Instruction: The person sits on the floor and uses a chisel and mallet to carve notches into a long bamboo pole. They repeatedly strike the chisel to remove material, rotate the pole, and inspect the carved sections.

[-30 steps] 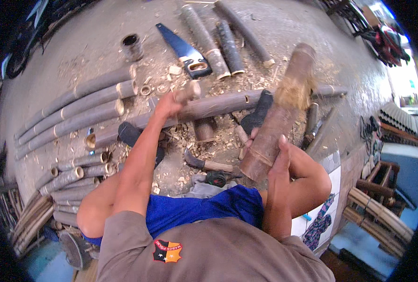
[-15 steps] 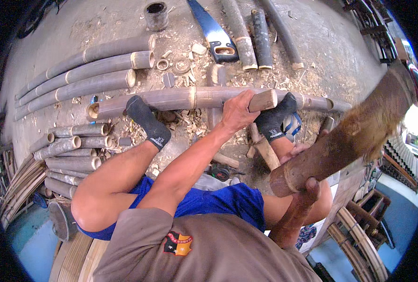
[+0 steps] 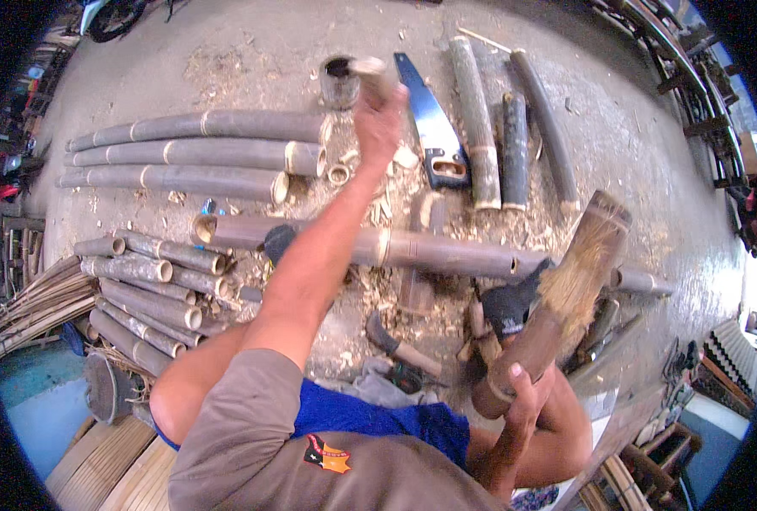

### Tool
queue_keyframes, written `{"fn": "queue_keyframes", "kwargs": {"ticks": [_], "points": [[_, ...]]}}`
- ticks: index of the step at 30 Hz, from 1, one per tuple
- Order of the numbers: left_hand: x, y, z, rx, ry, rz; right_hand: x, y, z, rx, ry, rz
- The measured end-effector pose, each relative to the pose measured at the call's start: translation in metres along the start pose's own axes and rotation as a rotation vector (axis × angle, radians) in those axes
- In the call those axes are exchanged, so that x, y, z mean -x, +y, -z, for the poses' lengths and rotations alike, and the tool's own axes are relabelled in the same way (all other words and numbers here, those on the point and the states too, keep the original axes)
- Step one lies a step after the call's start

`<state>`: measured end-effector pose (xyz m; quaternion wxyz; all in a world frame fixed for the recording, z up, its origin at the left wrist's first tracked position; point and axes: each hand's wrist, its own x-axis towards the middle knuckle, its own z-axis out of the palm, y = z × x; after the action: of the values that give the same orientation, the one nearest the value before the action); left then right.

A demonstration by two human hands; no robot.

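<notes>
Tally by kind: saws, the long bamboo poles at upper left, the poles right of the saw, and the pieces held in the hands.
hand saw: 1
long bamboo poles, upper left: 3
bamboo poles right of the hand saw: 3
small piece in left hand: 1
frayed piece in right hand: 1
Total: 9

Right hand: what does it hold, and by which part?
The right hand grips a thick bamboo piece at its lower end; the frayed upper end points away.
</notes>
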<state>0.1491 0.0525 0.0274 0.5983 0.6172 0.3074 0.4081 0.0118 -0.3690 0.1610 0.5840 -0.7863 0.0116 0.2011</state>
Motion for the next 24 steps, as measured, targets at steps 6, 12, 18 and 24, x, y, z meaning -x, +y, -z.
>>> {"fn": "queue_keyframes", "kwargs": {"ticks": [6, 12, 18, 24], "points": [[-0.163, -0.022, 0.03, 0.141, 0.432, -0.041, -0.023, 0.031, -0.006, -0.101, -0.018, -0.077], [-0.206, -0.077, 0.04, 0.015, 0.492, 0.02, -0.03, 0.019, -0.015, -0.169, 0.004, -0.183], [-0.217, -0.107, 0.08, 0.06, 0.468, -0.071, -0.029, 0.042, -0.007, -0.071, 0.029, -0.12], [-0.108, -0.018, 0.034, 0.047, 0.261, -0.219, -0.02, 0.028, -0.004, -0.091, 0.052, -0.071]]}}
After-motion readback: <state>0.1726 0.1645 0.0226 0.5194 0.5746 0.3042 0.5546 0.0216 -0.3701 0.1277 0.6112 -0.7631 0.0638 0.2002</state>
